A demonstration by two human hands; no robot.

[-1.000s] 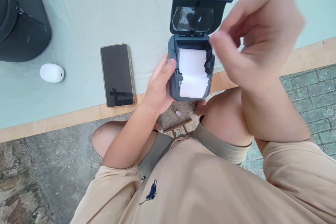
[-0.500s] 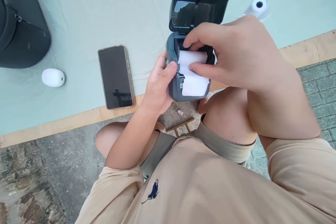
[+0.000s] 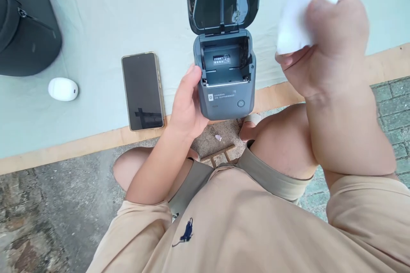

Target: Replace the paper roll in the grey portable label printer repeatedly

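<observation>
A dark grey label printer (image 3: 224,98) is held at the table's front edge, its black lid (image 3: 221,6) swung up and back. My left hand (image 3: 188,106) is closed on the printer's left side, thumb on the rim. Inside, the paper compartment (image 3: 224,57) is bare, and a small printed label shows on its wall. To the right, above the table, my right hand (image 3: 333,47) grips a roll of white paper (image 3: 294,21), blurred by motion, with a loose end hanging down.
On the pale green tablecloth (image 3: 92,17) lie a smartphone (image 3: 143,91) and a small white case (image 3: 63,89). A black zipped bag (image 3: 25,25) stands at the far left. The wooden table edge (image 3: 275,94) runs in front of my knees.
My right hand has lifted the paper roll out of the printer and moved up and right. The printer has shifted slightly left, still in my left hand. The second roll is now hidden.
</observation>
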